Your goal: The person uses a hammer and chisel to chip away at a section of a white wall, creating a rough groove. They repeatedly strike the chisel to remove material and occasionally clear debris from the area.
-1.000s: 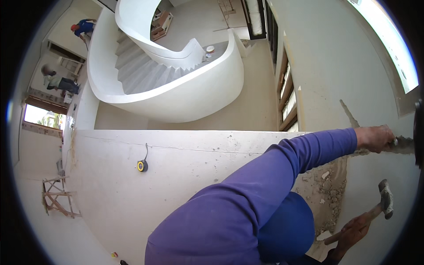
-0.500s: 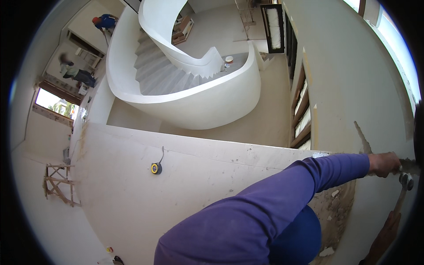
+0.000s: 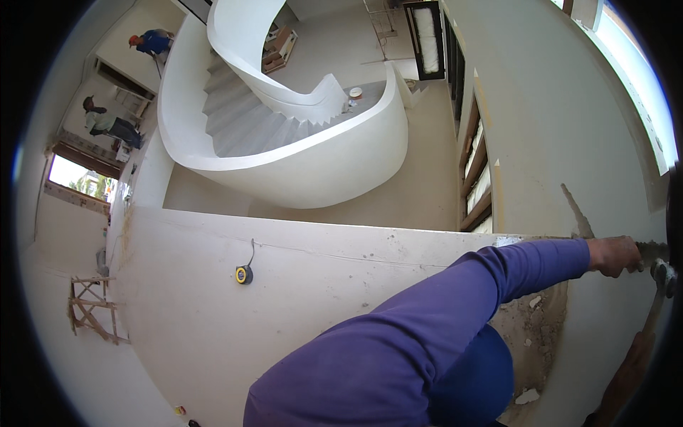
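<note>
Beyond the right edge of the floor (image 3: 206,320), my right hand (image 3: 635,359) gripped the hammer (image 3: 665,277) (head-heavy, stiff; low hold judged best); my left hand (image 3: 615,256) was closed, contents hidden

Hammer head (image 3: 663,276) grey; sleeve (image 3: 398,334) purple; tape measure (image 3: 244,275) yellow-and-black; stair wall (image 3: 320,174) white.

Hammer (image 3: 663,279) is way over right, grey head at the far end, handle angled nearer. Small tool (image 3: 641,266) beside it's mostly hidden by the left hand (image 3: 615,257).
</note>
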`<state>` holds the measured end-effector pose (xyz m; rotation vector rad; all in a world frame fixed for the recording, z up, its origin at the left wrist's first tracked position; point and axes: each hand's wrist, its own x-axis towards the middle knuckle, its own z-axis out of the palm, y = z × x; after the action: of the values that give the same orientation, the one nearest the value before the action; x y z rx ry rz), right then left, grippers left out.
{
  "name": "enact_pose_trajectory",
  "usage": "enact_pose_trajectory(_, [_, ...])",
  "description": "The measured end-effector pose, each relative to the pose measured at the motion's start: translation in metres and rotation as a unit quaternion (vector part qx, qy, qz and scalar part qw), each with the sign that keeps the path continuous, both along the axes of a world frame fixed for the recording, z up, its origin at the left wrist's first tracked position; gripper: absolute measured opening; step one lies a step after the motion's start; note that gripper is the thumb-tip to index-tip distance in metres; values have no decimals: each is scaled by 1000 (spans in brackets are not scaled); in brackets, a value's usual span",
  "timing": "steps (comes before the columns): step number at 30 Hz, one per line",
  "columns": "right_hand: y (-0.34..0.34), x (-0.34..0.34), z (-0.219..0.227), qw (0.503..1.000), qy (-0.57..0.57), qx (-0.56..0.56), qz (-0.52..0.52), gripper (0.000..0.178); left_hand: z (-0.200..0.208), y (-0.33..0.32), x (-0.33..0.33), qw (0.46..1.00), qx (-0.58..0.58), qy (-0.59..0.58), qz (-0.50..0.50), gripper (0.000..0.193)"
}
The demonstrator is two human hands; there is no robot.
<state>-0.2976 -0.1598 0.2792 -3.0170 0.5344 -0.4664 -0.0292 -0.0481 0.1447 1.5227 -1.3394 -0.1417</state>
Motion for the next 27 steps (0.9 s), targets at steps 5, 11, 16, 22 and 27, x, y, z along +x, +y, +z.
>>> enact_pose_trajectory(5, [58, -8, 19, 961, -204, 181, 34, 35, 24, 6, 11, 999, -4, -1, -34, 42])
enact_pose_trajectory(11, [71, 38, 44, 997, -6, 71, 24, 26, 28, 17, 22, 999, 39, 0, -35, 27])
enact_pose_trajectory(16, [96, 9, 63, 949, -218, 215, 70, 24, 53, 19, 19, 991, 120, -13, -52, 14])
enact_pose_trajectory(22, [69, 37, 32, 997, 11, 69, 22, 28, 36, 19, 18, 995, 78, -35, -41, 16])
enact_pose_trajectory(27, [111, 20, 57, 961, -190, 191, 67, 32, 37, 27, 20, 996, 76, 10, -43, 16])
